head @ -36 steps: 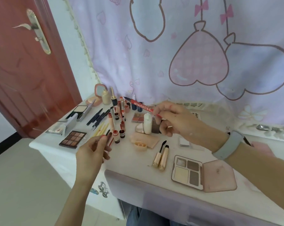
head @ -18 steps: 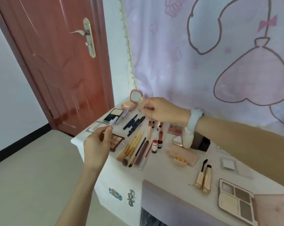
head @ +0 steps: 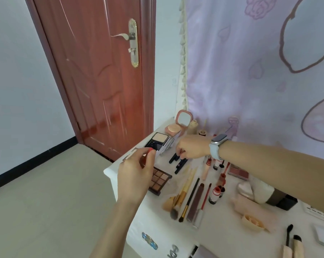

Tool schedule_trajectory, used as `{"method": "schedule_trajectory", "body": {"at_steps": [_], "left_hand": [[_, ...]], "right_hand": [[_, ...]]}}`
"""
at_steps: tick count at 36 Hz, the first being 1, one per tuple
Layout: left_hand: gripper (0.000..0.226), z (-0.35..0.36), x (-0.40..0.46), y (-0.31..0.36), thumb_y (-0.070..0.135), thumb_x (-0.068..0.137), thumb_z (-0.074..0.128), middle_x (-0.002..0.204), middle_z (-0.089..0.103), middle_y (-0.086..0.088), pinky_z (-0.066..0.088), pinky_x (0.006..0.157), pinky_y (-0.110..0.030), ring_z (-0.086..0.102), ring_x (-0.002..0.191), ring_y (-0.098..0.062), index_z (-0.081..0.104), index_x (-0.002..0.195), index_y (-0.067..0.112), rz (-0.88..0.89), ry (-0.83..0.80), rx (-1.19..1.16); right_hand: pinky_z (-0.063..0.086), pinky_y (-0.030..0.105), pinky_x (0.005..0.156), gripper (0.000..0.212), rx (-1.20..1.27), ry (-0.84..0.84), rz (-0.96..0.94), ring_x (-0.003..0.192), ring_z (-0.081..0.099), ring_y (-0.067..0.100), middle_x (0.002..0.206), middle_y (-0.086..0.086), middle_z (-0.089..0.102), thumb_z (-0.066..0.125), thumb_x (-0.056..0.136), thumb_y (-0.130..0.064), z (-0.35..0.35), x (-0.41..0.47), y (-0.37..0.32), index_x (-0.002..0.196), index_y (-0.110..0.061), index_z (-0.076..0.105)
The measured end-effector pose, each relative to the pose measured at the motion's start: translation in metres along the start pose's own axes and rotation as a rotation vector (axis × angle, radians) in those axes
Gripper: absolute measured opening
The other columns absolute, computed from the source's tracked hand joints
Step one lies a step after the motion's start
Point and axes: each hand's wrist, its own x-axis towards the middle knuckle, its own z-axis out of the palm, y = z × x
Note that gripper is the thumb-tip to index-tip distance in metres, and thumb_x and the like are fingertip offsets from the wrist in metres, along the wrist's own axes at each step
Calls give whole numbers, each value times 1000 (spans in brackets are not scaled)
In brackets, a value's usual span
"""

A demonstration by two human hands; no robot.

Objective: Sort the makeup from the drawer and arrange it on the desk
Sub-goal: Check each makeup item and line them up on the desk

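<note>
1. Two hands over the white counter (head: 222,237), both near its far left end.
2. Right hand (head: 191,148) reaches across, fingers curled down onto a bunch of dark pencils (head: 178,162); looks like it's pinching one, a bit blurry though. Grey watch (head: 216,146) sits on that wrist.
3. Left hand (head: 137,172) hovers above the brown eyeshadow palette (head: 160,180), thumb and forefinger tips pressed together. Can't tell if anything's actually between them.
4. Makeup is laid out in rows: brushes (head: 183,194) beside the palette, small red-capped bottles (head: 216,193) further right, an open powder compact (head: 158,140) and a pink mirror compact (head: 182,121) at the back.
5. Red door (head: 94,71) stands behind on the left, pink curtain (head: 250,62) on the right.
</note>
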Motion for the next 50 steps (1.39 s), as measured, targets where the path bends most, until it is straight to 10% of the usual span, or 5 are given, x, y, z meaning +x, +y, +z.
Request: {"method": "schedule_trajectory", "body": {"at_steps": [13, 18, 26, 31, 50], "left_hand": [[12, 9, 1, 16, 26, 89, 59, 69, 63, 20, 43, 62, -8, 58, 70, 3, 71, 90, 24, 91, -105, 40], [17, 38, 10, 28, 26, 91, 56, 89, 52, 7, 40, 69, -5, 53, 73, -1, 71, 99, 20, 125, -346, 177], [21, 98, 36, 39, 18, 95, 45, 99, 65, -8, 52, 78, -39, 60, 90, -24, 61, 107, 11, 77, -501, 575], [12, 124, 46, 35, 9, 93, 43, 102, 61, -14, 41, 63, -33, 59, 92, -31, 49, 103, 6, 76, -558, 757], [23, 112, 59, 53, 9, 91, 51, 108, 63, -11, 47, 73, -38, 57, 98, -30, 62, 112, 8, 391, -238, 579]], "right_hand": [[38, 25, 101, 32, 325, 113, 101, 112, 55, 12, 123, -5, 60, 48, 95, -14, -37, -37, 30, 124, -24, 58], [46, 15, 48, 24, 368, 253, 147, 54, 60, 16, 70, -22, 62, 44, 97, -25, -47, -70, 49, 105, -32, 65], [38, 6, 65, 28, 372, 302, 198, 67, 51, -14, 88, -18, 59, 42, 97, -15, -38, -98, 75, 116, -21, 63], [43, 20, 78, 29, 396, 342, 199, 81, 58, 6, 101, -4, 68, 40, 97, -16, -41, -110, 87, 115, -17, 63], [37, -2, 67, 29, 512, 375, 215, 71, 52, -15, 97, -10, 62, 43, 97, -16, -24, -136, 110, 117, -13, 63]]}}
